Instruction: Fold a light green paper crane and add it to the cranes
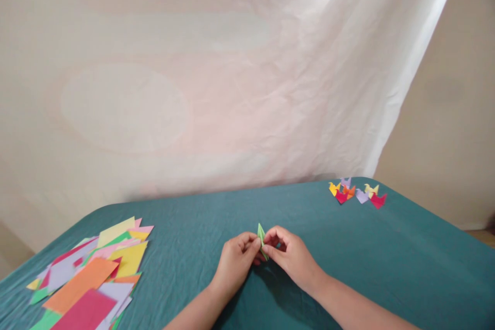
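Between my two hands, a small light-green folded paper piece is held upright, narrow and pointed at its top and bottom ends. My left hand pinches it from the left with thumb and fingers. From the right, my right hand grips its other side, thumb toward me and fingers curled behind. The fingertips cover the middle of the paper, so its exact folds are partly hidden. Both hands are near the middle of the dark green cloth-covered table.
At the left lies a loose, overlapping pile of coloured paper sheets. Toward the far right edge stands a group of several small folded paper birds in yellow, orange, red, lilac and cream. A pale cloth hangs behind the table.
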Action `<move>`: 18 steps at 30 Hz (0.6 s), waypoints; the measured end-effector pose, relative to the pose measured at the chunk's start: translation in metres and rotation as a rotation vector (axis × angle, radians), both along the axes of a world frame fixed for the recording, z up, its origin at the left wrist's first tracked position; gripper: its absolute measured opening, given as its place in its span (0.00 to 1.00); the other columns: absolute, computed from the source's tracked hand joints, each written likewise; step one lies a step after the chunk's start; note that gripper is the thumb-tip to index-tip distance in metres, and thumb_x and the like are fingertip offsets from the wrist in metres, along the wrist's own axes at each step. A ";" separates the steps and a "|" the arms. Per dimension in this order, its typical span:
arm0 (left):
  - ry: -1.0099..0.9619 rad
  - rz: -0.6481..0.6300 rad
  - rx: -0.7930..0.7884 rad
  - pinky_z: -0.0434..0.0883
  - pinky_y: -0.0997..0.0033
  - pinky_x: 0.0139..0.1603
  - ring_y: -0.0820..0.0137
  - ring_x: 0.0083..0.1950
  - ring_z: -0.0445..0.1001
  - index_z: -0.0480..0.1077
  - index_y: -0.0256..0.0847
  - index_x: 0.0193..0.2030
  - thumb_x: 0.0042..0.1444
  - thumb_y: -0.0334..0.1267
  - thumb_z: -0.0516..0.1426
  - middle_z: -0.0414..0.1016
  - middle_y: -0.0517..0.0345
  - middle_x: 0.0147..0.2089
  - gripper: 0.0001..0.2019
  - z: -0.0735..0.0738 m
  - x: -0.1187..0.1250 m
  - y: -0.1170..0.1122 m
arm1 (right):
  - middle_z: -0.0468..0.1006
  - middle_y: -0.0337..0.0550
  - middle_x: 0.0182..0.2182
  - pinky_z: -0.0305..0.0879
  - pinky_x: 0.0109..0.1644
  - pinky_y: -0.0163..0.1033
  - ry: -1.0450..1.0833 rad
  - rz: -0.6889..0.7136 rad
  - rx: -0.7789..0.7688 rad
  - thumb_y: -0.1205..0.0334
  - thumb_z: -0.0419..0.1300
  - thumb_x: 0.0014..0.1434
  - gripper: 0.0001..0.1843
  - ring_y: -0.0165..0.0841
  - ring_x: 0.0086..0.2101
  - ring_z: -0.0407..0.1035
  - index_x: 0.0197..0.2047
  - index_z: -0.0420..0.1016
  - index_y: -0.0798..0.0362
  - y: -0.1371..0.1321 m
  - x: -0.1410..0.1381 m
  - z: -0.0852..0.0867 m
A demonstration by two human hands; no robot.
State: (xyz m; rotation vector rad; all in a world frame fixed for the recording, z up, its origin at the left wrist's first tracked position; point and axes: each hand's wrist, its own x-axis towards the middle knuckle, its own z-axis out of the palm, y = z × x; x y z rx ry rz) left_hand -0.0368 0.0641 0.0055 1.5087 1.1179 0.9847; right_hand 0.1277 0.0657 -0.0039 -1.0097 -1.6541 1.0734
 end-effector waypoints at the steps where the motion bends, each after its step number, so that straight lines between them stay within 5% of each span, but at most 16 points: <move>1: -0.011 -0.007 -0.018 0.71 0.72 0.33 0.68 0.29 0.75 0.72 0.36 0.32 0.56 0.47 0.55 0.76 0.55 0.27 0.14 0.000 0.000 0.001 | 0.74 0.38 0.28 0.62 0.34 0.34 -0.006 -0.005 0.010 0.57 0.60 0.57 0.08 0.31 0.30 0.67 0.34 0.70 0.53 0.000 0.000 0.000; 18: -0.010 0.040 -0.030 0.69 0.73 0.32 0.69 0.27 0.72 0.74 0.36 0.29 0.53 0.50 0.58 0.74 0.57 0.24 0.17 -0.003 -0.002 0.004 | 0.71 0.36 0.28 0.62 0.33 0.34 0.075 0.033 -0.053 0.59 0.63 0.53 0.10 0.30 0.29 0.66 0.33 0.66 0.52 0.002 -0.001 -0.006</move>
